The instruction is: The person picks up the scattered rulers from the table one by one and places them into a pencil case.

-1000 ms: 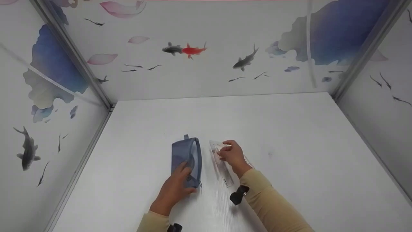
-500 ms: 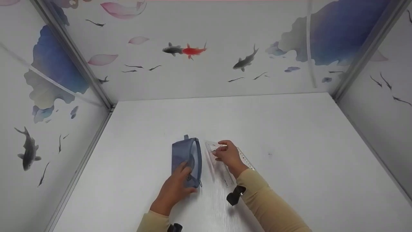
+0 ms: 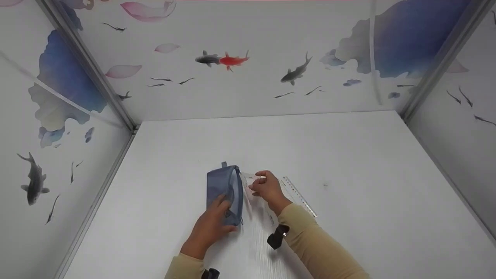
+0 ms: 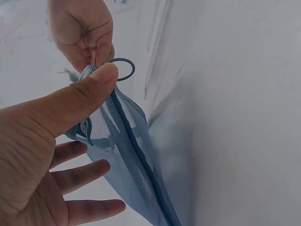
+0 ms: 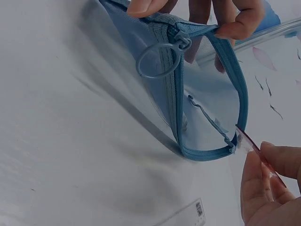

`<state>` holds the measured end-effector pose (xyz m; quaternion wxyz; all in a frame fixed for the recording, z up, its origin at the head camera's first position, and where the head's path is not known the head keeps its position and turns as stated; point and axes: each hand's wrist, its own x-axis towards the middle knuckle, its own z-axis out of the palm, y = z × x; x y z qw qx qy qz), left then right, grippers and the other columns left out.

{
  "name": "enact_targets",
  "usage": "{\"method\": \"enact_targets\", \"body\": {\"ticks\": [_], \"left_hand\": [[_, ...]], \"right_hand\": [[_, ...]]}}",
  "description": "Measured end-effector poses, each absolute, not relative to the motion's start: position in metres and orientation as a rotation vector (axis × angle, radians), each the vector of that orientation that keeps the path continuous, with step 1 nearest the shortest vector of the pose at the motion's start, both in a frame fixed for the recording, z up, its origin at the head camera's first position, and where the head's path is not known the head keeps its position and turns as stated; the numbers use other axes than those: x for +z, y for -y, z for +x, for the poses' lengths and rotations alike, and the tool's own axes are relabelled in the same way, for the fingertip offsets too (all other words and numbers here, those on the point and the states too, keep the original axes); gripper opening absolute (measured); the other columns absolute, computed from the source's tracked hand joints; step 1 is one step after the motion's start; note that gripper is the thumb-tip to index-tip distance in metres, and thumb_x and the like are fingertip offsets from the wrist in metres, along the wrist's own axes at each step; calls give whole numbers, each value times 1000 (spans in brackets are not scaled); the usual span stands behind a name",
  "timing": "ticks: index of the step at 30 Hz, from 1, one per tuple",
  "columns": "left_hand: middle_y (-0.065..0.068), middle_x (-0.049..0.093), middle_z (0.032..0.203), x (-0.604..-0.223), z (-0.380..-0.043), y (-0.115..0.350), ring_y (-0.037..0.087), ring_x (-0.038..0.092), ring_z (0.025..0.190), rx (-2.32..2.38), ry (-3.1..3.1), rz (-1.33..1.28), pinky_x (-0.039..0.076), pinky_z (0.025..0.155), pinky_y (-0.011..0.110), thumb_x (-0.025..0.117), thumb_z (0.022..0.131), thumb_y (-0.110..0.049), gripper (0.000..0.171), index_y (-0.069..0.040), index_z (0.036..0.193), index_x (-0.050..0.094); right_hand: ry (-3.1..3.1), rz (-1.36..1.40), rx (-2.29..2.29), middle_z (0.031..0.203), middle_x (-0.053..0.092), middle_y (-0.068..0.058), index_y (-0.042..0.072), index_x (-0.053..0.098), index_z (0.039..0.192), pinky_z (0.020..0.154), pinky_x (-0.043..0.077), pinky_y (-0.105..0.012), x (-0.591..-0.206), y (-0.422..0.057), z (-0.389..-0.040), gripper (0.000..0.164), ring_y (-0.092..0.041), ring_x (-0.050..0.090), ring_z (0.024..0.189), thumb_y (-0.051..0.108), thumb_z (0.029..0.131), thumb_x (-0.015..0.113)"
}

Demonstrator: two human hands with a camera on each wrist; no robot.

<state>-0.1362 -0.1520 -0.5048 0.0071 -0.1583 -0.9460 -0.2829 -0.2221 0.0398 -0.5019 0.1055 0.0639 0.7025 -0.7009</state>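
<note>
My left hand [image 3: 209, 224] holds the blue mesh zip pouch [image 3: 219, 182], thumb on one side of the zipped mouth and fingers on the other. The pouch stands open toward the right, its ring pull [image 5: 157, 61] hanging at the near end. My right hand [image 3: 267, 192] pinches a thin clear plastic set square [image 3: 248, 176] with a pinkish edge. In the right wrist view its corner meets the far end of the pouch's open rim; how far it reaches inside cannot be told. A clear ruler [image 3: 300, 195] lies on the table, partly hidden behind my right hand.
A clear plastic end with a printed code [image 5: 199, 208] shows low in the right wrist view. The white table [image 3: 348, 162] is closed in by printed panels [image 3: 263, 89] at the back and both sides. Dark wrist cameras [image 3: 277, 237] sit at the cuffs.
My right hand has moved left with the set square, up to the pouch's mouth. More of the ruler on the right shows now. My left hand and the pouch have stayed put.
</note>
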Motion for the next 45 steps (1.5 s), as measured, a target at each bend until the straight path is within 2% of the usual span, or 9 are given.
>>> {"method": "enact_targets", "body": {"ticks": [18, 31, 38, 45], "left_hand": [[25, 42, 143, -505, -137, 154, 40, 56, 115, -866, 2960, -503, 52, 80, 48, 87, 69, -22, 55, -10, 111, 53], [27, 43, 141, -506, -138, 155, 44, 55, 115, -851, 2950, -529, 52, 82, 50, 87, 68, -23, 58, -9, 112, 52], [27, 43, 141, -508, -139, 155, 44, 56, 114, -865, 2923, -537, 52, 80, 50, 87, 69, -22, 55, -9, 110, 51], [27, 42, 143, -508, -137, 155, 43, 57, 113, -874, 2935, -519, 53, 79, 50, 86, 70, -23, 55, -10, 111, 51]], "right_hand": [[-2062, 144, -2052, 81, 54, -5, -9, 46, 123, 64, 55, -30, -504, -19, -221, 46, -14, 56, 68, -11, 81, 66], [-2072, 172, -2010, 86, 52, -7, -9, 47, 122, 67, 55, -32, -510, -9, -218, 43, -15, 56, 73, -12, 82, 62], [-2112, 163, -1975, 83, 54, -6, -9, 49, 120, 66, 54, -31, -512, -5, -217, 43, -15, 56, 70, -11, 80, 65], [-2146, 149, -1949, 88, 54, -8, -9, 49, 121, 65, 52, -29, -517, -3, -214, 44, -15, 55, 73, -9, 81, 67]]}}
